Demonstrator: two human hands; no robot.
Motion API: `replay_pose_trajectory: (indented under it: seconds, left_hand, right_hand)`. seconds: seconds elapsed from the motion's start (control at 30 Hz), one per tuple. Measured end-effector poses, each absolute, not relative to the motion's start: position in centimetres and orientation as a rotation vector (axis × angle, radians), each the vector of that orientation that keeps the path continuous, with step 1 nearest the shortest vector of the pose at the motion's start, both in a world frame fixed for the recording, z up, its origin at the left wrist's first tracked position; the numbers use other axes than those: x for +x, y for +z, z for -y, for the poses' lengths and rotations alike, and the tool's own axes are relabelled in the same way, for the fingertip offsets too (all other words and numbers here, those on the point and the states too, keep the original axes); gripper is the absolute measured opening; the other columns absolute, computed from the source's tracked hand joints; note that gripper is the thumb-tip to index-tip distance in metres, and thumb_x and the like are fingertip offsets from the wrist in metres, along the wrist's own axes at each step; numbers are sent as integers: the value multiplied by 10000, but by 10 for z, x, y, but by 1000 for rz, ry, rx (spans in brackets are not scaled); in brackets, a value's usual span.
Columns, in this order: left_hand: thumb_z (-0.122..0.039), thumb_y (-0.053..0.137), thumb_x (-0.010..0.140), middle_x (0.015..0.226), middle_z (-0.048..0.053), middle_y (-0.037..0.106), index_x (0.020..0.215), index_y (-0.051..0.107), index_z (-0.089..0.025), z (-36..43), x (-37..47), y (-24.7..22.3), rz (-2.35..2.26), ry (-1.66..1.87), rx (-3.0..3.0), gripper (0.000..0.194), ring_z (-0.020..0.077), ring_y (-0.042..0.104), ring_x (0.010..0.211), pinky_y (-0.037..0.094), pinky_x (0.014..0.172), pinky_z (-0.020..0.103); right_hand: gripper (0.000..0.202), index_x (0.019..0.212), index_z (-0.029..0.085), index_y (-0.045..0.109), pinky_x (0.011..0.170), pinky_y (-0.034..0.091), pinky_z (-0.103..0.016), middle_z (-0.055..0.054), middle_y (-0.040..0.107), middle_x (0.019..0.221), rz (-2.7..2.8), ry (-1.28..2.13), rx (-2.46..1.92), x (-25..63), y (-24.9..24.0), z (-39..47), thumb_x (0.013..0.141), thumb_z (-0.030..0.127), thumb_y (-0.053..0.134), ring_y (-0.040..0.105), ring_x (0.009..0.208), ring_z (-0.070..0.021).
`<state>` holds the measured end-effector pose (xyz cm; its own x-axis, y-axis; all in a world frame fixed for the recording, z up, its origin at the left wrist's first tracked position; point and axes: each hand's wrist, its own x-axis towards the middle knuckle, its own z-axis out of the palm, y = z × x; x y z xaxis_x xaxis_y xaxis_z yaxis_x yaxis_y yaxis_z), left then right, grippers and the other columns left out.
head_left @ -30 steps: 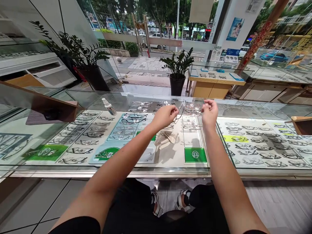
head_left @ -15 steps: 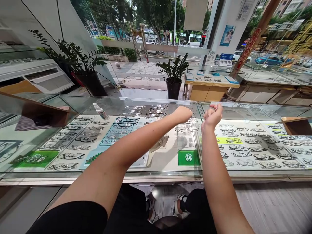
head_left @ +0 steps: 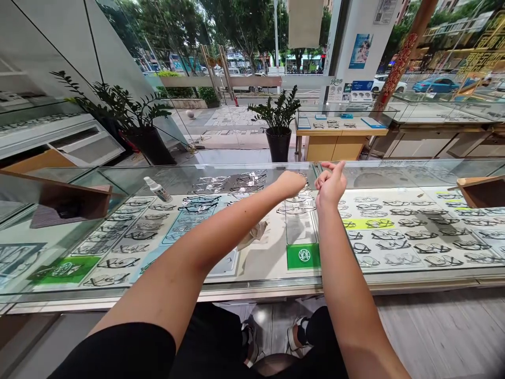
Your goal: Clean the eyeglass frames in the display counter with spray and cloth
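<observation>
Both my hands reach over the glass counter's far part, close together with a small gap between them. My left hand [head_left: 291,184] is closed, its back toward me, and its fingertips are hidden behind it. Beside it, my right hand [head_left: 332,185] is bent up at the wrist with fingers curled in and one finger pointing left. Whatever either hand pinches is too small or hidden to make out. Beneath them, rows of eyeglasses [head_left: 296,209] lie in the display case, near a green card with a white logo [head_left: 303,256].
A white spray bottle [head_left: 157,189] stands on the counter at left. A crumpled beige cloth [head_left: 254,235] lies partly behind my left forearm. Brown wooden stands [head_left: 482,192] sit toward both ends. Beyond the counter are a potted plant [head_left: 278,145] and a wooden display table [head_left: 341,142].
Both hands have shifted slightly left in view, still close together. The right hand has turned a little, and one finger now sticks out more. The camera view has moved slightly.
</observation>
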<state>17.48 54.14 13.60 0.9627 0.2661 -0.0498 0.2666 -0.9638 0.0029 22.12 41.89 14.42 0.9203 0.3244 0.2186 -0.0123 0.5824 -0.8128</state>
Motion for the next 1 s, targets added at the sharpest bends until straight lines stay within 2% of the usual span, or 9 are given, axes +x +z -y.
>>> replay_pose_trajectory:
  seconds: [0.13,0.27,0.6,0.77,0.87,1.0]
  left_hand:
    - [-153,659,882,1077,235,778,1088,810,-103,-550,180,141,-488,-111,3181,260,358,725,1065,516,948,412]
    - [-131,657,864,1062,218,785,1111,806,-121,-555,184,139,-520,-153,3204,289,346,732,1045,516,914,391]
    - [-138,683,796,941,183,787,854,824,-153,-551,174,149,-523,-35,3162,153,306,725,878,487,792,351]
    - [-251,645,854,897,133,774,926,836,-191,-555,138,172,-574,273,3005,212,265,682,814,447,722,332]
    - [-353,680,861,841,95,743,826,798,-195,-559,93,174,-530,594,2581,201,228,634,774,426,690,315]
    - [-474,738,863,908,74,741,811,735,-178,-563,27,153,-456,777,2031,301,190,631,828,466,769,294]
  right_hand:
    - [736,852,221,618,395,203,-257,116,302,416,398,239,-941,219,145,-419,892,924,401,229,364,-90]
    - [723,811,231,580,402,169,-256,125,276,403,380,268,-944,221,143,-422,880,932,417,186,368,-82]
    - [688,777,257,487,405,153,-253,138,253,398,369,263,-949,220,142,-424,847,941,467,174,369,-79]
    - [669,755,267,447,412,147,-250,142,239,409,386,218,-917,218,144,-420,839,927,518,151,387,-77]
    - [652,739,269,436,419,136,-253,141,232,426,414,247,-933,214,142,-422,841,901,559,136,403,-79]
    - [650,691,264,436,427,121,-261,120,257,445,521,399,-1022,191,135,-431,849,880,574,149,422,-86]
